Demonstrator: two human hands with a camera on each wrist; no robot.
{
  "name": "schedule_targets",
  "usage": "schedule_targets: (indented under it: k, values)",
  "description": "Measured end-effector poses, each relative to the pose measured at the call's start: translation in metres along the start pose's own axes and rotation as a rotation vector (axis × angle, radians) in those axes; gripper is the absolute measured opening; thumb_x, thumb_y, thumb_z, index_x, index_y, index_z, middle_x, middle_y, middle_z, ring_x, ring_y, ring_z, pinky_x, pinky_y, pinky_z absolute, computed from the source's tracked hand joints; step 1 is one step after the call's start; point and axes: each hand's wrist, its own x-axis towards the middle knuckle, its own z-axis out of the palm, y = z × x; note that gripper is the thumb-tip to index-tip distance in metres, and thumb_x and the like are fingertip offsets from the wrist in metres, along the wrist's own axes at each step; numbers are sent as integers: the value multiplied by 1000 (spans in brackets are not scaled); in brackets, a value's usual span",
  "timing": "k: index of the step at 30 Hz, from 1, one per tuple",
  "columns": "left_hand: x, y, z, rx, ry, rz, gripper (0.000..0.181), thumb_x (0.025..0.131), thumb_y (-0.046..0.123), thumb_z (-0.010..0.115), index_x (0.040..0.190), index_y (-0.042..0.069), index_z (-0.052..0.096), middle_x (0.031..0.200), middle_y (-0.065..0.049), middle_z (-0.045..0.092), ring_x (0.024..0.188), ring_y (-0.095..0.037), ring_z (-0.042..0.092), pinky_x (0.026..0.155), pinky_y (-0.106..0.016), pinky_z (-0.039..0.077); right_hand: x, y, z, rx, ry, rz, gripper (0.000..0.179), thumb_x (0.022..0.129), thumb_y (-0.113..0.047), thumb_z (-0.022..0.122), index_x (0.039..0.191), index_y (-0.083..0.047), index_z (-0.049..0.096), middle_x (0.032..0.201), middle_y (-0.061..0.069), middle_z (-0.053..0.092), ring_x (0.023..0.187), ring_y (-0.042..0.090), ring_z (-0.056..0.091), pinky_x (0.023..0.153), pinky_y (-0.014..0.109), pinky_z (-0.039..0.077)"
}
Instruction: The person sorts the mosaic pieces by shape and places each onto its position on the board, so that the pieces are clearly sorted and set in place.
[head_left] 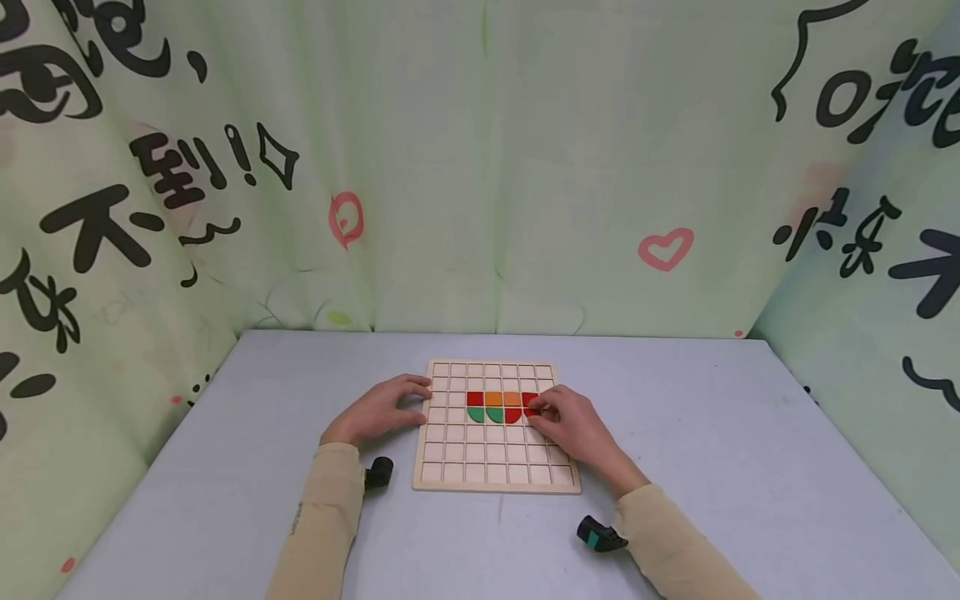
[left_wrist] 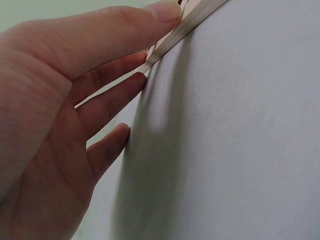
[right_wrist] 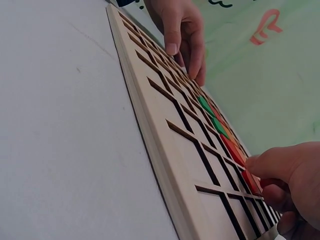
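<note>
A square wooden grid board (head_left: 486,475) lies on the table. Two adjoining rows of coloured pieces fill some of its middle cells. In the upper row are a red square (head_left: 475,398), two orange squares (head_left: 502,398) and another red piece (head_left: 529,397) at the right end. Below them sit two green rounded pieces (head_left: 484,414) and a red rounded piece (head_left: 512,415). My right hand (head_left: 573,423) pinches a red piece (right_wrist: 250,182) at the right end of the lower row, partly hidden by the fingers. My left hand (head_left: 381,408) rests against the board's left edge, fingers fairly straight.
The pale table (head_left: 300,358) extends around the board on all sides. Curtains (head_left: 562,167) with black lettering and red drawings hang behind it and at both sides. A dark wrist device (head_left: 378,473) sits at the left cuff, another (head_left: 600,535) at the right.
</note>
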Motion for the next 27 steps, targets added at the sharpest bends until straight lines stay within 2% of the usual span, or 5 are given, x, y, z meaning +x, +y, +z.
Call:
schedule_targets:
  k: [9, 18, 27]
  values:
    - [0, -1, 1, -11, 1, 0, 38, 86, 16, 75, 122, 6, 66, 145, -2, 49, 139, -27, 37, 114, -43, 32, 3, -8, 7, -34, -17, 0, 16, 85, -14, 76, 99, -6, 75, 92, 3, 60, 75, 13, 47, 65, 27, 44]
    - [0, -2, 1, -4, 5, -3, 39, 86, 16, 75, 123, 7, 66, 144, -1, 49, 139, -26, 37, 114, -43, 33, 3, -8, 9, -27, -23, 4, 16, 85, -13, 76, 100, -6, 75, 93, 2, 58, 78, 14, 48, 66, 27, 46]
    - [1, -2, 1, 2, 4, 2, 38, 86, 16, 75, 122, 7, 66, 144, -2, 49, 139, -27, 37, 113, -43, 34, 6, -11, 11, 18, -30, 60, 18, 85, -11, 76, 102, -6, 69, 90, 1, 57, 76, 14, 48, 64, 24, 45]
